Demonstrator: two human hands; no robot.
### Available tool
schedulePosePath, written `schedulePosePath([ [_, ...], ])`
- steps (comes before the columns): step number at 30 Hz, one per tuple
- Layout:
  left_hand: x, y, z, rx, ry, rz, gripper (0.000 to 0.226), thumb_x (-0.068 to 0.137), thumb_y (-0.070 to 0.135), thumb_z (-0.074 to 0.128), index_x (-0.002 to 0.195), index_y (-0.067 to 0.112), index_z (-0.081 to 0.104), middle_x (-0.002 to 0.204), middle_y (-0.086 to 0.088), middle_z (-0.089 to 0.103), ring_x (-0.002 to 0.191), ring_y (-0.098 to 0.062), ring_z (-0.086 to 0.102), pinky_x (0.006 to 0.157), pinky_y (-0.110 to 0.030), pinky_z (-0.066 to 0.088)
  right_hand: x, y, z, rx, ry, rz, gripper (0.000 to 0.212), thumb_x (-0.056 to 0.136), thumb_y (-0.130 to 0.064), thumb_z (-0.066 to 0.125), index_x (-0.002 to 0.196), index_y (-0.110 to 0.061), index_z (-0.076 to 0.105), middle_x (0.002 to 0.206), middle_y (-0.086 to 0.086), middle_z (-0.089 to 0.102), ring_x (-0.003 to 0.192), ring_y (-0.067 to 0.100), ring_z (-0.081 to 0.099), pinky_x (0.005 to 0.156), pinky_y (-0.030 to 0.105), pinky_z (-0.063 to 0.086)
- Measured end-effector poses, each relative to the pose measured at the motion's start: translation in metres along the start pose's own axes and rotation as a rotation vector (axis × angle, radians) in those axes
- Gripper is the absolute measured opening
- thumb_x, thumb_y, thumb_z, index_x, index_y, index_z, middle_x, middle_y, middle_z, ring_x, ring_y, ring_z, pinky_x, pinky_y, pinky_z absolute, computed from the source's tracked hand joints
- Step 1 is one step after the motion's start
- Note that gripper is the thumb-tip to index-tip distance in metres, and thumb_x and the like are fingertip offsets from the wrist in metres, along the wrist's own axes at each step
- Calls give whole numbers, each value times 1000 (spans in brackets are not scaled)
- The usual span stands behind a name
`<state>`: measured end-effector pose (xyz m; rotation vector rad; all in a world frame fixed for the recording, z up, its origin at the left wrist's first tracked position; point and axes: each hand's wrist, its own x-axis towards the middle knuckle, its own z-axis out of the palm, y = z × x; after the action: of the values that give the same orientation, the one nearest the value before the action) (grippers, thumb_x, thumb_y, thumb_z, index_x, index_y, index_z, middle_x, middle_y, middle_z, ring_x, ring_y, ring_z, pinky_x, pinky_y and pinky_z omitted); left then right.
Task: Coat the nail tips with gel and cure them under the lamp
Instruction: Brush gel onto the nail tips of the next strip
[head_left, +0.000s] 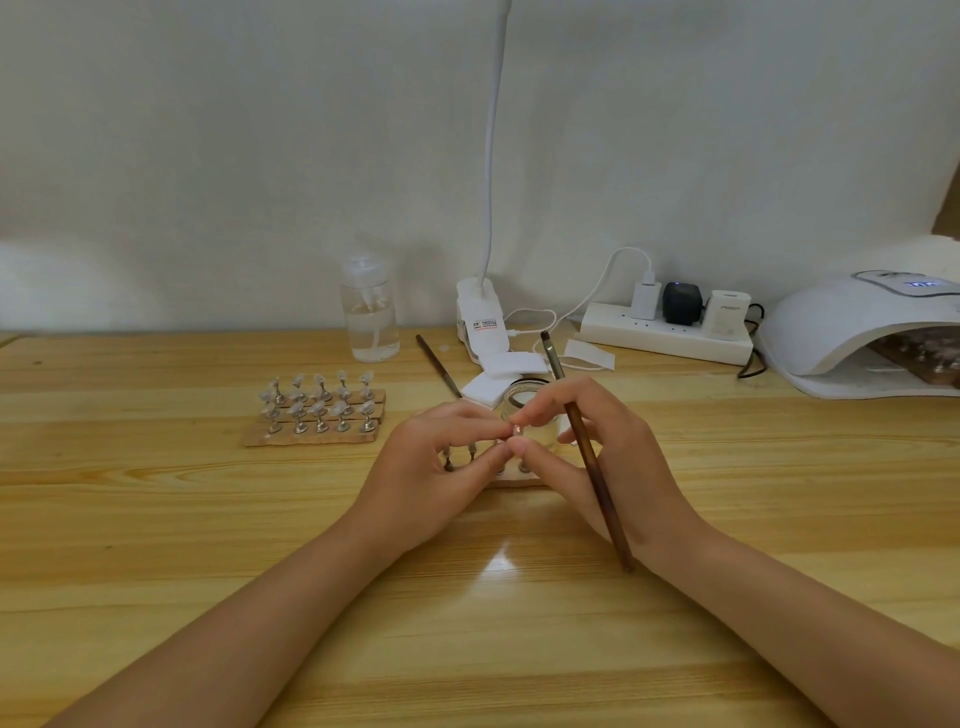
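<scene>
Your left hand (436, 467) and right hand (587, 457) meet at the centre of the tabletop (156, 545), fingertips together. Both pinch a small clear nail tip (517, 430) between thumbs and forefingers, directly over a short wooden strip (511, 475) carrying metal pegs. Your right hand also holds a long brown brush (582, 441), its shaft lying across the fingers with the bristle end pointing away from you and the butt end resting near your wrist.

Just behind your fingertips stands a low round glass jar (524, 402), transparent, contents not discernible. White square pads (498, 376) lie behind it, beside a second thin brush (439, 366) flat on the wood.

To the left, apart from your hands, a wooden holder (317, 434) carries rows of pale nail tips (317, 402) on metal stands. A clear plastic pump bottle (370, 309) stands behind it.

At the far right sits the white domed curing lamp (841, 322), display lit, with another wooden holder partly visible inside. A white power strip (665, 332) and a clip-on gooseneck lamp (480, 322) stand against the wall
</scene>
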<state>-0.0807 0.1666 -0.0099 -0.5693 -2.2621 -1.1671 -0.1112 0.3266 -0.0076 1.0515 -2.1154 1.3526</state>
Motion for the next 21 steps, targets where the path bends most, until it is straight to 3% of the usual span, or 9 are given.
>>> schedulePosePath([
  [4, 0, 0, 0, -32, 0, -44, 27, 74, 27, 67, 101, 25, 67, 92, 11, 68, 89, -2, 62, 81, -17, 46, 3, 3, -5, 25, 25, 32, 25, 75, -8, 74, 89, -18, 57, 85, -17, 58, 87, -4, 57, 73, 13, 45],
  [8, 0, -3, -5, 2, -10, -62, 41, 69, 34, 69, 108, 33, 59, 100, 18, 62, 96, 5, 56, 87, -7, 38, 7, 7, -18, -2, 48, 58, 27, 74, -10, 74, 87, -23, 55, 85, -13, 60, 85, -2, 57, 70, 12, 44],
  [13, -2, -10, -14, 33, -114, -207, 63, 61, 35, 76, 115, 45, 44, 101, 18, 58, 95, 6, 53, 79, -1, 36, 8, 15, -28, -54, -58, 120, 29, 73, -12, 74, 84, -29, 53, 84, -14, 62, 86, 0, 57, 70, 14, 44],
  [21, -4, -19, -12, 62, -190, -280, 60, 71, 25, 76, 119, 43, 44, 88, 14, 63, 84, 5, 51, 69, -5, 38, 3, 24, -26, -102, -136, 86, 22, 73, -13, 76, 85, -21, 60, 83, -14, 62, 84, 1, 57, 74, 20, 47],
])
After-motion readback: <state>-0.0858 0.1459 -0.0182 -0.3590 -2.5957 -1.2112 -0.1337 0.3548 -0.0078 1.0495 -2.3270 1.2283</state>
